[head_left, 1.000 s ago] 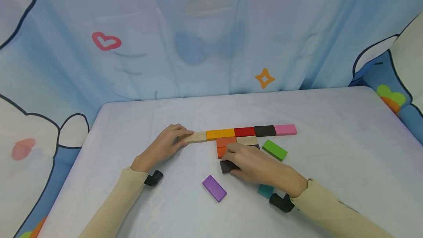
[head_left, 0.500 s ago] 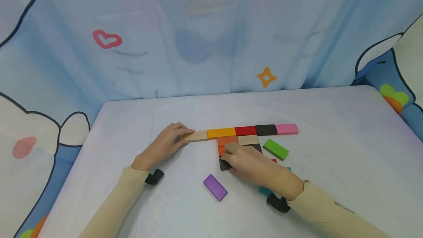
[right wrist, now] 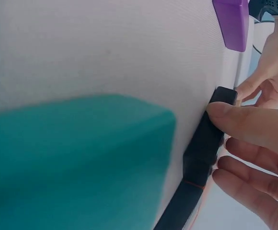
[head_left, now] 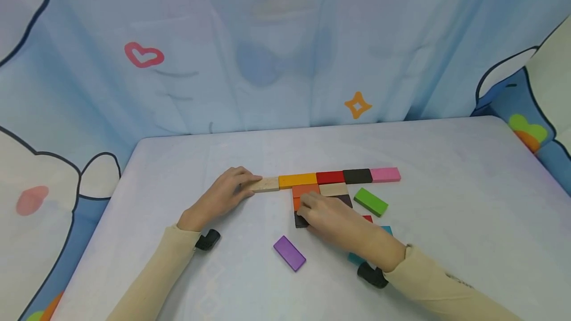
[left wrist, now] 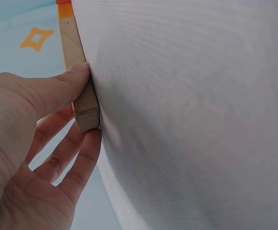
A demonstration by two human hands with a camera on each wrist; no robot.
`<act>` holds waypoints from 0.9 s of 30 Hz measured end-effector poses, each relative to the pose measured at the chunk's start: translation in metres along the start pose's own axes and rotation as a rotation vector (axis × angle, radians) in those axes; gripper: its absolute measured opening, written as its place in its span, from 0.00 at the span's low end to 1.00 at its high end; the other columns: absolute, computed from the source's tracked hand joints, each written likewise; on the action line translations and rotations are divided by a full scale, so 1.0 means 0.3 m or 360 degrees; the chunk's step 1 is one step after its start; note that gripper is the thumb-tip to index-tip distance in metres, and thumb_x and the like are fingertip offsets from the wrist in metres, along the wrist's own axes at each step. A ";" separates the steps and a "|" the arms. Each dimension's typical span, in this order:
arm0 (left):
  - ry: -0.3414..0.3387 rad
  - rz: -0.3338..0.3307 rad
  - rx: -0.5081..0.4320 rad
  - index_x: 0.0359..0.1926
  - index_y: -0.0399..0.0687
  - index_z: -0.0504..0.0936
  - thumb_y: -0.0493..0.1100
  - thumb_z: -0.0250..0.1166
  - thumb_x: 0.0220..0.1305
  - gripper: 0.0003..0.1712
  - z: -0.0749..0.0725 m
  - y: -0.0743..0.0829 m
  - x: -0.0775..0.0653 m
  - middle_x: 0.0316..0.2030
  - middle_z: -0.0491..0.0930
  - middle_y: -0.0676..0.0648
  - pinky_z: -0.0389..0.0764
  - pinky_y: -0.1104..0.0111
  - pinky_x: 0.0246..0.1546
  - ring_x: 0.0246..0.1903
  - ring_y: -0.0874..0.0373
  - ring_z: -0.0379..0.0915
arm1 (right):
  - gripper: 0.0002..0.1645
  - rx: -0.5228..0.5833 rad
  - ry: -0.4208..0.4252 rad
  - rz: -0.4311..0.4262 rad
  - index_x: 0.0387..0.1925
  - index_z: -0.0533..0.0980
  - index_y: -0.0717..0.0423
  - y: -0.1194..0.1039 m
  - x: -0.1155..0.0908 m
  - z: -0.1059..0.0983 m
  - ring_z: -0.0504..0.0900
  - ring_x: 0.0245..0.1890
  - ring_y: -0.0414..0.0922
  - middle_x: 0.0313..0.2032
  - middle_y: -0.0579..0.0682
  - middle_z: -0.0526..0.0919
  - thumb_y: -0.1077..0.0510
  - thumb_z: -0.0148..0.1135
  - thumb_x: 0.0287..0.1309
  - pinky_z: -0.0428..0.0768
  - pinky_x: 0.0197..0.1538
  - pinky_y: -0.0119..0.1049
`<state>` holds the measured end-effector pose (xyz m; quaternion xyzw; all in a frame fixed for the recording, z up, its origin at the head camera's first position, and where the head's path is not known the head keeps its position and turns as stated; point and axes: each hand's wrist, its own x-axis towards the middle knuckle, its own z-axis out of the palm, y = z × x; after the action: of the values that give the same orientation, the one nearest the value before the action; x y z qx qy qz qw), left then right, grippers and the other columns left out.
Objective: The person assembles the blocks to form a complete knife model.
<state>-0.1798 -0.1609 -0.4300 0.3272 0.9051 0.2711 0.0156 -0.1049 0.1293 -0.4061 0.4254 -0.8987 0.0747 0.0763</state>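
Tabletop (head_left: 209, 155), right hand (head_left: 343, 224) on black block (head_left: 300, 220)

Words and numbers: none we can read
We find a mark (head_left: 459, 280) on the right sleeve (head_left: 434, 287), too blurred to read; the curtain (head_left: 285, 98) bears a heart (head_left: 142, 65) and a star (head_left: 357, 96).

- Pale block (left wrist: 86, 104): bare wood, matt, fine lines across end face.
- Black block (right wrist: 203, 134): smooth, dark coat, low sheen.
- Purple block (head_left: 290, 253): smooth, slightly glossy.
- Teal block (right wrist: 81, 163): smooth-looking, blurred.
- Counter (left wrist: 191, 115): matt woven cloth cover.
- Backdrop (head_left: 285, 38): printed cloth, creased.
- Sleeves (head_left: 162, 261): matt cloth.
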 end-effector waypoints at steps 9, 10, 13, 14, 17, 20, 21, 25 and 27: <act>-0.0008 -0.0006 0.0030 0.63 0.40 0.84 0.35 0.70 0.70 0.22 -0.003 -0.009 -0.009 0.53 0.82 0.44 0.80 0.55 0.54 0.51 0.50 0.76 | 0.11 0.0097 0.0008 0.0072 0.38 0.86 0.59 0.002 -0.047 -0.025 0.74 0.34 0.41 0.35 0.48 0.78 0.56 0.78 0.60 0.79 0.34 0.27; -0.0022 -0.0018 0.0043 0.63 0.40 0.83 0.35 0.70 0.70 0.22 -0.006 -0.005 -0.010 0.54 0.82 0.44 0.80 0.56 0.55 0.51 0.50 0.76 | 0.11 0.0112 -0.0001 0.0096 0.39 0.86 0.59 0.005 -0.060 -0.032 0.74 0.34 0.40 0.35 0.47 0.78 0.56 0.77 0.60 0.80 0.35 0.28; -0.0063 -0.0061 0.0115 0.65 0.39 0.82 0.35 0.72 0.68 0.25 -0.016 0.018 -0.007 0.55 0.80 0.43 0.81 0.56 0.56 0.52 0.50 0.75 | 0.12 0.0174 -0.0013 0.0161 0.43 0.88 0.58 0.023 -0.103 -0.054 0.76 0.36 0.40 0.36 0.46 0.79 0.56 0.77 0.61 0.83 0.38 0.31; -0.0074 -0.0073 0.0144 0.66 0.38 0.81 0.36 0.72 0.68 0.26 -0.018 0.032 -0.004 0.56 0.79 0.42 0.80 0.56 0.57 0.53 0.49 0.75 | 0.13 0.0197 -0.0020 0.0183 0.44 0.88 0.57 0.031 -0.120 -0.062 0.76 0.37 0.40 0.37 0.46 0.80 0.56 0.77 0.61 0.83 0.40 0.32; -0.0097 -0.0071 0.0227 0.70 0.37 0.76 0.41 0.73 0.69 0.32 -0.013 0.082 0.013 0.60 0.76 0.39 0.79 0.55 0.60 0.57 0.47 0.74 | 0.13 0.0249 -0.0022 0.0253 0.46 0.88 0.55 0.058 -0.179 -0.085 0.77 0.38 0.39 0.39 0.45 0.80 0.56 0.77 0.60 0.85 0.41 0.32; -0.0122 -0.0002 0.0224 0.75 0.38 0.69 0.50 0.70 0.72 0.38 0.009 0.140 0.030 0.65 0.73 0.39 0.76 0.55 0.65 0.63 0.46 0.71 | 0.13 0.0266 -0.0047 0.0345 0.45 0.88 0.51 0.085 -0.241 -0.103 0.77 0.39 0.39 0.41 0.44 0.81 0.56 0.79 0.59 0.86 0.42 0.33; -0.0130 0.0040 0.0209 0.76 0.38 0.68 0.52 0.69 0.73 0.40 0.019 0.159 0.032 0.66 0.72 0.39 0.76 0.55 0.66 0.64 0.46 0.71 | 0.14 0.0269 -0.0051 0.0372 0.45 0.88 0.50 0.094 -0.259 -0.107 0.78 0.40 0.40 0.42 0.45 0.81 0.56 0.79 0.57 0.87 0.42 0.33; -0.0197 0.0196 0.0143 0.75 0.38 0.68 0.57 0.69 0.71 0.42 0.060 0.225 0.034 0.68 0.71 0.40 0.73 0.58 0.68 0.67 0.48 0.70 | 0.19 0.0262 -0.0076 0.0446 0.47 0.87 0.48 0.129 -0.314 -0.115 0.80 0.45 0.44 0.46 0.46 0.81 0.55 0.83 0.53 0.88 0.45 0.39; -0.0251 0.0236 0.0149 0.75 0.39 0.69 0.58 0.70 0.70 0.43 0.079 0.249 0.036 0.68 0.71 0.42 0.73 0.60 0.69 0.66 0.50 0.70 | 0.22 0.0247 -0.0071 0.0465 0.48 0.86 0.48 0.142 -0.336 -0.118 0.80 0.46 0.44 0.46 0.45 0.81 0.55 0.84 0.51 0.88 0.45 0.38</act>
<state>-0.1398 -0.0953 -0.4112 0.4140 0.8860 0.2025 0.0514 -0.0723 0.2389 -0.3946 0.2964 -0.9439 0.1448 0.0115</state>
